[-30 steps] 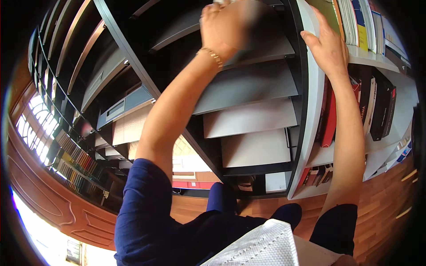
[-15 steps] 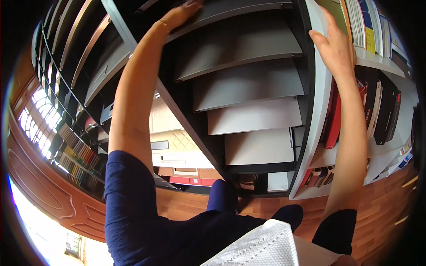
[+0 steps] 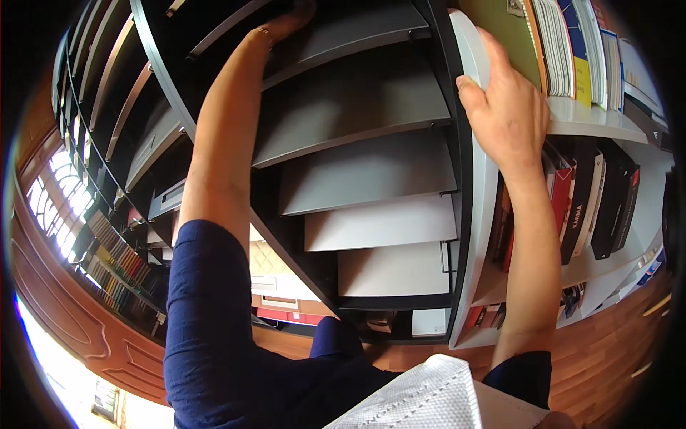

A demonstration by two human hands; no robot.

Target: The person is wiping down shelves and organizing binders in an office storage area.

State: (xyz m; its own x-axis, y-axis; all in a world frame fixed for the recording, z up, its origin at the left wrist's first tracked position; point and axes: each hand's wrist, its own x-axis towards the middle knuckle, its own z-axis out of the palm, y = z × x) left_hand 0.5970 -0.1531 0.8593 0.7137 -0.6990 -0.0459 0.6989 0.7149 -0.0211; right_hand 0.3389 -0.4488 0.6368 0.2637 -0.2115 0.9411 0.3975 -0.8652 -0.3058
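Fingers of my right hand [image 3: 509,118] are curled over the front edge of the white bookshelf side panel [image 3: 471,53], the thumb on its near left side. My left hand [image 3: 291,21] reaches up into the dark upper part of a black display rack [image 3: 463,236], over a grey sample panel [image 3: 350,32]. Its fingers are in shadow and cannot be made out. Below, several more tilted panels step down the rack, from a grey panel [image 3: 357,114] to a whitish panel [image 3: 393,270].
Books [image 3: 554,50] stand on the white shelf [image 3: 586,118] to the right, with dark-spined books [image 3: 614,200] beneath. More racks of panels [image 3: 143,100] curve away at left. A brown panelled wooden door [image 3: 78,307] is lower left. Wooden flooring [image 3: 586,357] shows at lower right.
The rack and bookshelf sit lower and further left in view. My right hand stays on the white panel's edge. My left hand has moved slightly left in the picture, deeper into shadow.
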